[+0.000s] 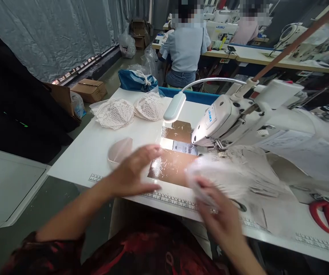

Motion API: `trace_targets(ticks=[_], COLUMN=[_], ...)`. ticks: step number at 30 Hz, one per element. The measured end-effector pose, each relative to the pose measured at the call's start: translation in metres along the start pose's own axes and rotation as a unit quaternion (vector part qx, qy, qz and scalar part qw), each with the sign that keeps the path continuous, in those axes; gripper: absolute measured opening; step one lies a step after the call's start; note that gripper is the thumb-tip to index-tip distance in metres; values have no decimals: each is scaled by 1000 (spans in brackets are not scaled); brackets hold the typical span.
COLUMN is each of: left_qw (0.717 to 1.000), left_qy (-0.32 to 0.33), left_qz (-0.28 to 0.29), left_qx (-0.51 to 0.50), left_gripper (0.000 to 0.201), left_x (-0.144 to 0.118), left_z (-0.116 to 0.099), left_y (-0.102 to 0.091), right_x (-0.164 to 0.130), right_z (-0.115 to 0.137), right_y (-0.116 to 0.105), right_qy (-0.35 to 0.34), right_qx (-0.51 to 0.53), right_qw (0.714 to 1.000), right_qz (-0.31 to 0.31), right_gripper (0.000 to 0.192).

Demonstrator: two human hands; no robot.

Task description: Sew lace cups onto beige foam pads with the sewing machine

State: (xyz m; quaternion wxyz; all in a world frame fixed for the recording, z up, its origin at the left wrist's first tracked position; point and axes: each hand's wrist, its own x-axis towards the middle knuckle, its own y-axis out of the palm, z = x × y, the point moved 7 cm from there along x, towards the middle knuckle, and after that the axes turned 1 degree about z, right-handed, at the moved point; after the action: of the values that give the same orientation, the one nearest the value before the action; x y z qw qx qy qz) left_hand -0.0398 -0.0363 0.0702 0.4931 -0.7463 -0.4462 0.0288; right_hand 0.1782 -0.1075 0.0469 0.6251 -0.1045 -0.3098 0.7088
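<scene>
My left hand (138, 170) hovers over the white sewing table (78, 152), fingers apart and holding nothing. Close by it lies a pale moulded bra cup (120, 151). My right hand (217, 204) is closed on a thin white lace piece (201, 172), blurred by motion, in front of the sewing machine (221, 118). The needle area stands beside the lit metal plate (181, 147). Behind my right hand, a stack of pale fabric pieces (256, 172) rests on the table. Two lace bra cups (115, 112) sit at the far left of the tabletop.
A lamp (175, 107) on a bent neck hangs above the plate. Red-handled scissors (323, 217) lie at the right. A blue cloth bundle (138, 81) rests at the table's back edge. Beyond it a person (185, 46) sits at another machine. Cartons (89, 90) stand on the floor.
</scene>
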Motion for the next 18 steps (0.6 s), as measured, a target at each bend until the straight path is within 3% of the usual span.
trace_targets(ticks=[1,3,5,7,9,12,14,16,18], left_qw=[997,980,968,968,975,975,967,942,857], left_qy=[39,28,-24,-77,-122,-197,-229,-219,-171], left_qz=[46,127,145,119,64,-30,-33,85,258], left_qx=[-55,-150,-203,-207,-172,-97,-107,-241,-411], left_gripper=[70,62,51,39,26,17,14,25,40], left_x=[3,6,6,5,2,-4,-7,-6,-11], left_z=[-21,-41,-42,-29,-10,15,20,7,-26], left_y=[18,47,60,59,48,27,24,42,64], right_x=[10,24,29,26,19,9,9,18,29], right_z=[-1,3,11,21,28,29,23,14,-2], right_y=[18,42,46,37,18,-20,-34,-32,-14], right_qy=[-14,-36,-53,-87,-126,-142,-121,-79,-4], right_qx=[13,58,52,13,-33,-42,-35,-35,16], right_qw=[999,994,992,991,989,986,982,989,1000], right_qz=[27,82,97,105,64,-82,-139,-118,-22], right_gripper=[10,10,7,7,13,21,21,15,11])
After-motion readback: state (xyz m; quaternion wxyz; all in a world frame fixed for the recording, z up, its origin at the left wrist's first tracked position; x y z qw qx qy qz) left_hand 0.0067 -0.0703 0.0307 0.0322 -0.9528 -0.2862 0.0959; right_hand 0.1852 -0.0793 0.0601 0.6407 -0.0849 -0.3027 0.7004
